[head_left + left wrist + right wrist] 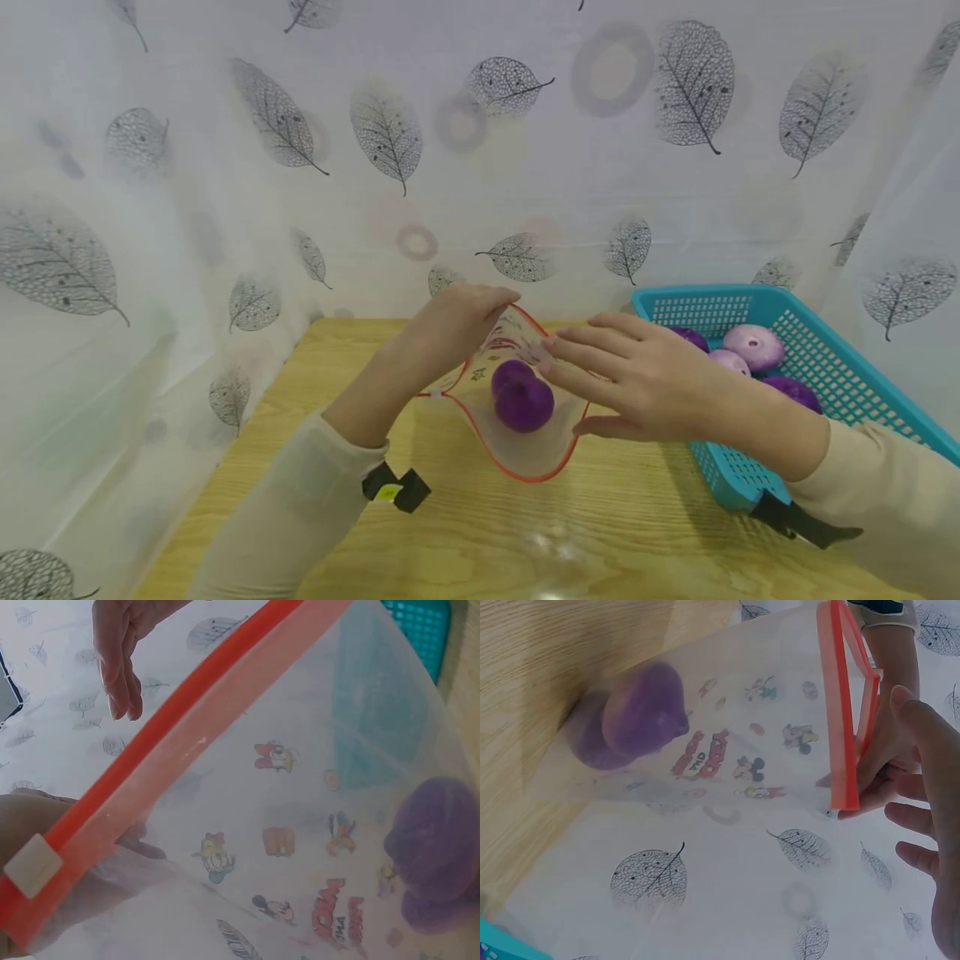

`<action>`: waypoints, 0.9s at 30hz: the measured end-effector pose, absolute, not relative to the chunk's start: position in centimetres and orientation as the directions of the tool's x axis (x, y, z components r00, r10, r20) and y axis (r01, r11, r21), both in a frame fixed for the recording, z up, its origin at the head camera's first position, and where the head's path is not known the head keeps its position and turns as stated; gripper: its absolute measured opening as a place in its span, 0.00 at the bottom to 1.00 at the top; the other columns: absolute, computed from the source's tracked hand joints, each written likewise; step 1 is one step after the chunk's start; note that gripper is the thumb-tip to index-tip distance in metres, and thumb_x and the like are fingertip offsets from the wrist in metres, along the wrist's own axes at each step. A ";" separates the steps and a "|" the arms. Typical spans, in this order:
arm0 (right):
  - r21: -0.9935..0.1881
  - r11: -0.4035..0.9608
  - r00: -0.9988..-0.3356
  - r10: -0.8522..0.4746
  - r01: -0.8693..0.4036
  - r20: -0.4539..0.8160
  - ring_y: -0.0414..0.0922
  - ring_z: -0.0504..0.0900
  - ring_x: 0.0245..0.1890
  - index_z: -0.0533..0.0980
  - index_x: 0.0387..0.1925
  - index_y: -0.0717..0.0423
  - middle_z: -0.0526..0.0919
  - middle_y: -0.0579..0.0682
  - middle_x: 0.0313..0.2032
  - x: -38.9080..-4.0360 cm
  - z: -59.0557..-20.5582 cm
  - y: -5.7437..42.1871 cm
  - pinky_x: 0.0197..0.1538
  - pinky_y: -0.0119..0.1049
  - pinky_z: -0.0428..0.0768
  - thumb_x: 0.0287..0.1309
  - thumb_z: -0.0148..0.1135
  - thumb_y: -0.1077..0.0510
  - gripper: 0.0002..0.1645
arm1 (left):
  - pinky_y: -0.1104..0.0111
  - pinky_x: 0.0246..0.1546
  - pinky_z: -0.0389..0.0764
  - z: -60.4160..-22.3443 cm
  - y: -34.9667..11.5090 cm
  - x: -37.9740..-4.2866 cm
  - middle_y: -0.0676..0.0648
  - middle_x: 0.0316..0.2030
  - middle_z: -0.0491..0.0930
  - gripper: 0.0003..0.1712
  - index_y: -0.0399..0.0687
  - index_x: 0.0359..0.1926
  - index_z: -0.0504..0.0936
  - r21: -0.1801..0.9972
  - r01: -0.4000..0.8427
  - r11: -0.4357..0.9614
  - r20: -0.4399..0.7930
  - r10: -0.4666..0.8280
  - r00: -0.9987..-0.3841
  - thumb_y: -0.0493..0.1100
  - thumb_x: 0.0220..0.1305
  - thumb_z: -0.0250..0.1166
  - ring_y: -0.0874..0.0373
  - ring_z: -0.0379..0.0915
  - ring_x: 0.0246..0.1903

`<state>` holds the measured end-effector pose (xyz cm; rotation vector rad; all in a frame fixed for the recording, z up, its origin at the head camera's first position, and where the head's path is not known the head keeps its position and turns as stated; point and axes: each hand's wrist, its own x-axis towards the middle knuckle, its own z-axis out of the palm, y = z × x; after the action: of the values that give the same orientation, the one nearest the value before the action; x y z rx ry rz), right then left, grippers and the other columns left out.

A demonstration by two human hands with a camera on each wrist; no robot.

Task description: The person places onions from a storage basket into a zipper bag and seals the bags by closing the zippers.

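A translucent bag [517,450] with a red zip rim gapes upward over the table. Cartoon figures and lettering are printed on it, and a white slider [33,865] sits on the zip. Two purple onions [525,403] lie together low inside; in the right wrist view these onions [643,712] show through the plastic. My left hand [447,335] grips the bag's far left rim, its fingertips partly hidden behind the plastic. At the right side of the mouth, my right hand [637,371] is spread with its fingers extended, holding nothing; the right wrist view shows its fingers [911,817] apart from the zip.
A blue perforated basket [847,346] stands on the right of the wooden table [465,542], partly under my right forearm. It holds several purple and pale onions [753,347]. A white leaf-patterned curtain [450,208] hangs behind and along the left side.
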<state>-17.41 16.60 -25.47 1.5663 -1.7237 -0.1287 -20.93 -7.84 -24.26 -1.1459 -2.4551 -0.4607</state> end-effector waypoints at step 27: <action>0.531 0.333 0.005 -0.843 -0.779 0.538 0.53 0.82 0.45 0.77 0.50 0.61 0.82 0.58 0.48 -20.1 -26.3 20.7 0.46 0.49 0.79 0.69 0.42 0.37 0.33 | 0.64 0.50 0.80 -24.5 -8.1 -21.0 0.39 0.46 0.83 0.13 0.33 0.50 0.80 0.190 0.768 0.611 0.473 0.629 -0.617 0.31 0.67 0.55 0.48 0.80 0.47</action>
<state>-20.05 20.73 -26.27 1.4484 -1.7703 -0.0969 -21.05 -8.06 -24.52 -1.1212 -2.4797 -0.5387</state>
